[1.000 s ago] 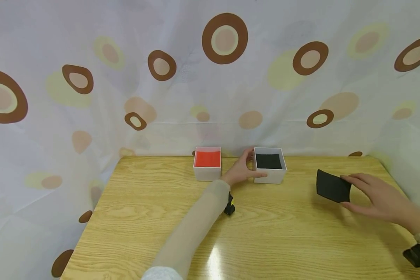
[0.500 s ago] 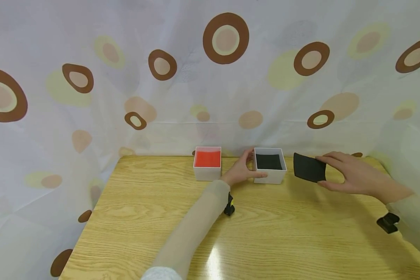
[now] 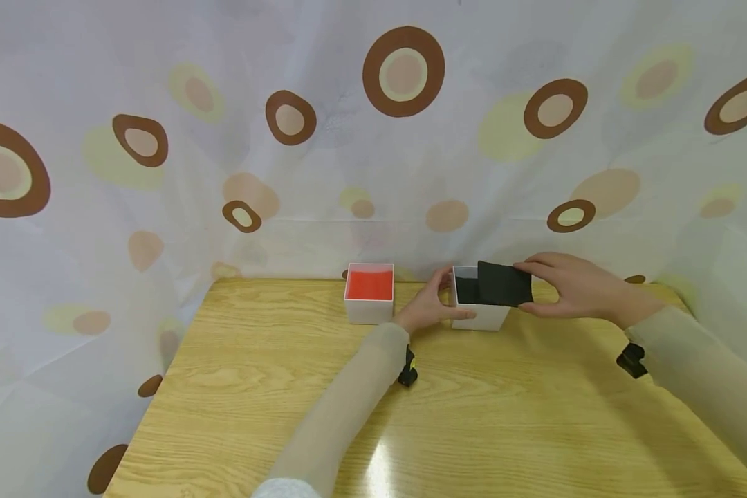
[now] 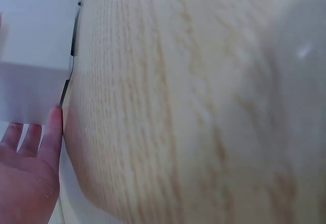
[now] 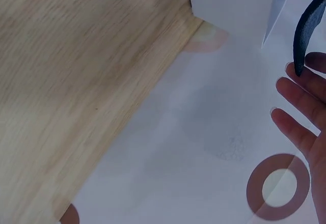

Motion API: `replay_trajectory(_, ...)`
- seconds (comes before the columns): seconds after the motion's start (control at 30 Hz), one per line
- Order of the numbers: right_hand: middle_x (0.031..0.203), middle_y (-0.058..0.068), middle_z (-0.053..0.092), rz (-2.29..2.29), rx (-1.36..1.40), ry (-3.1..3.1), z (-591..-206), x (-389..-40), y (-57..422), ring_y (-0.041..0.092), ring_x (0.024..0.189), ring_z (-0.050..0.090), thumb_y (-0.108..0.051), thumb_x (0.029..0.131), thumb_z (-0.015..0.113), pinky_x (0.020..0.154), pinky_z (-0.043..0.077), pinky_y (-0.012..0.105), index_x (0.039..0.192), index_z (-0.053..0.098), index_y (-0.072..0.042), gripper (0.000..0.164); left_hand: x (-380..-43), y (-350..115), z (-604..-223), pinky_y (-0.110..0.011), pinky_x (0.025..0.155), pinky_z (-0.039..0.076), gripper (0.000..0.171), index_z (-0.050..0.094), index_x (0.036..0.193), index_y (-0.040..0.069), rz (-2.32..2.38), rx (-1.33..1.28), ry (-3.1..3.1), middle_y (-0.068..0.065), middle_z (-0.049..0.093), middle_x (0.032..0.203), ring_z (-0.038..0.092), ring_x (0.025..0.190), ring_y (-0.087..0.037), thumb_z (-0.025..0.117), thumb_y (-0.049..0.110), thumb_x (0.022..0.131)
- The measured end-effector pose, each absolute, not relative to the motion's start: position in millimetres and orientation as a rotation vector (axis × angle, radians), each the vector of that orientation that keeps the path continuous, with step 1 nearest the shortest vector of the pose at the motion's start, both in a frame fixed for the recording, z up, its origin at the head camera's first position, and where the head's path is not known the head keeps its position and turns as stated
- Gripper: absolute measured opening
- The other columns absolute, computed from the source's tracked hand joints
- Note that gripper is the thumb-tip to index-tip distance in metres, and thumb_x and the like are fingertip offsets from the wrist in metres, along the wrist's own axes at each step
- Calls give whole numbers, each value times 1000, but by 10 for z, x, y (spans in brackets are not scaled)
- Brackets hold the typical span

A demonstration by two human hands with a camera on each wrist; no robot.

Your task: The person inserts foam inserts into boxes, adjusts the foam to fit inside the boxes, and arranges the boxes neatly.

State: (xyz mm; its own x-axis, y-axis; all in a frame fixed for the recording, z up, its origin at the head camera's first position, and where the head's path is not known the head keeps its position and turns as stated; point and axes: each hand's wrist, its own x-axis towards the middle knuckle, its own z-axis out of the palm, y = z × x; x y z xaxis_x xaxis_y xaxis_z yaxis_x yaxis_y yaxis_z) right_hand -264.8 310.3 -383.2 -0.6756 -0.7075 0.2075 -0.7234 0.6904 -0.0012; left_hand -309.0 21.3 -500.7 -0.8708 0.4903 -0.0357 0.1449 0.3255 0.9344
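Note:
My left hand [image 3: 428,304] holds the left side of a square white box [image 3: 481,318], thumb along the front wall and fingers toward the back. In the left wrist view, the fingers of that hand [image 4: 30,168] touch the box wall [image 4: 35,40]. Inside the box lies a dark flat piece [image 3: 466,290], partly covered from view. My right hand [image 3: 588,287] pinches a thin black square sheet [image 3: 503,285] by its right edge, above the box opening. The sheet [image 5: 307,33] looks slightly bent in the right wrist view, beside the box [image 5: 234,5].
A second white box [image 3: 369,312] with a red-orange piece [image 3: 370,286] inside stands left of my left hand. Both boxes are at the back edge of the wooden table [image 3: 274,366]. Behind it hangs a white curtain [image 3: 348,173] with round brown patterns.
My right hand has carried the black sheet left and toward the back, from the right of the table to over the box. The left hand has stayed on the box.

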Motion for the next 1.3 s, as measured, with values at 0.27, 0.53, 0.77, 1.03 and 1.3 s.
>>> replay_trajectory(0.27, 123, 12, 68, 134, 1231, -2717, -3908, -2853, 2918, 35, 110, 67, -42, 85, 84, 94, 54, 55, 136, 66, -4, 66, -3090, 214, -5034, -34, 119, 37, 106, 23, 165, 25, 1568, 560, 2281, -1, 36, 163, 39, 147, -18, 91, 29, 83)
replay_trajectory(0.53, 118, 12, 68, 149, 1320, -2651, -4035, -2964, 2878, 33, 103, 67, -38, 85, 84, 90, 55, 54, 134, 68, -10, 59, -3052, 234, -5018, -34, 119, 38, 106, 23, 165, 25, 1591, 549, 2252, -2, 34, 165, 37, 149, -19, 91, 27, 84)
replay_trajectory(0.77, 120, 17, 65, 150, 1304, -2662, -4141, -3003, 2888, 35, 101, 66, -36, 87, 83, 87, 56, 54, 133, 71, -14, 52, -3066, 231, -5017, -34, 117, 39, 106, 24, 165, 26, 1606, 545, 2249, -2, 36, 163, 38, 148, -18, 92, 26, 82)
replay_trajectory(1.03, 152, 27, 49, 261, 1287, -2728, -4254, -2951, 2900, 50, 126, 58, -40, 96, 75, 101, 48, 65, 150, 56, -12, 64, -3082, 232, -5056, -30, 111, 45, 107, 24, 165, 27, 1630, 525, 2232, -1, 38, 161, 39, 147, -18, 92, 25, 82)
replay_trajectory(1.3, 126, 20, 62, 296, 1239, -2506, -4378, -2860, 2993, 41, 110, 62, -33, 94, 78, 96, 47, 63, 135, 65, -8, 49, -3090, 243, -5068, -32, 114, 43, 107, 24, 165, 27, 1602, 543, 2262, -2, 40, 160, 40, 146, -18, 92, 27, 82)
